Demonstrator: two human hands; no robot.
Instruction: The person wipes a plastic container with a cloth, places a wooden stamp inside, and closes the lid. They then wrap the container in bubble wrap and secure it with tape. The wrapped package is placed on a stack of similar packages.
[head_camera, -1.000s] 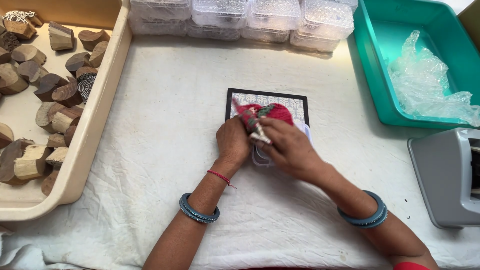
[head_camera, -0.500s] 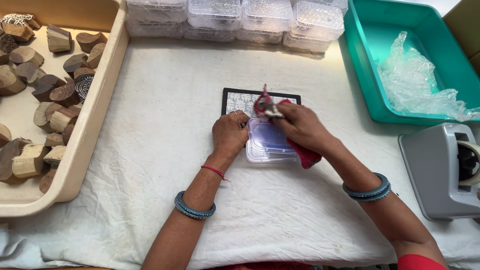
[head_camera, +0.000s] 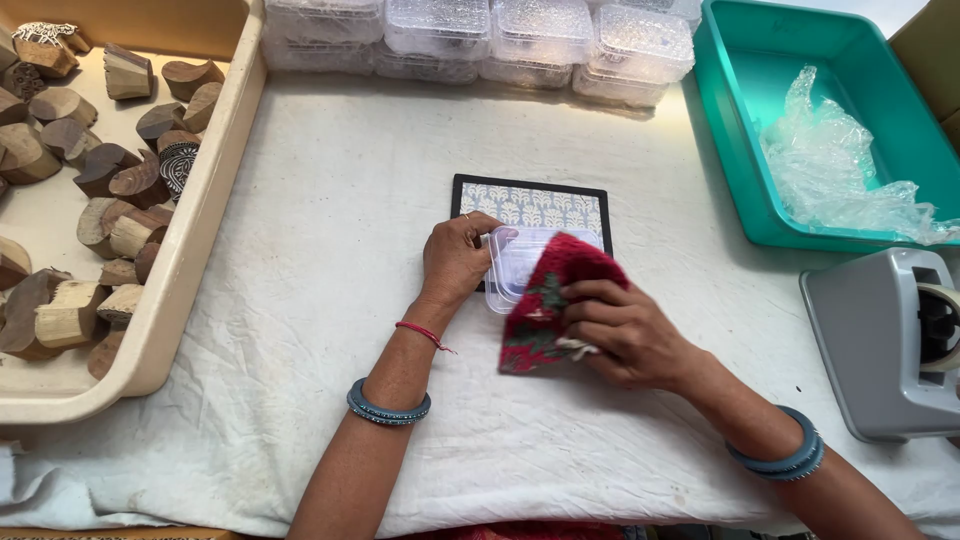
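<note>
My left hand (head_camera: 457, 258) grips the left edge of a small clear plastic box (head_camera: 515, 262) that lies partly over a black-framed card with a pale blue-grey leaf pattern (head_camera: 532, 204). My right hand (head_camera: 620, 333) holds a bunched red cloth with green pattern (head_camera: 545, 305). The cloth rests against the near right part of the clear box and hides it there.
A cream tray (head_camera: 190, 230) of several carved wooden blocks (head_camera: 110, 190) stands at the left. Stacked clear textured boxes (head_camera: 480, 40) line the far edge. A teal bin (head_camera: 740, 150) holds crumpled clear plastic (head_camera: 840, 170). A grey tape dispenser (head_camera: 885, 340) sits at the right.
My right hand has drawn the red cloth from the far side of the clear box back toward me, down over its near right part. My left hand stays on the box's left edge.
</note>
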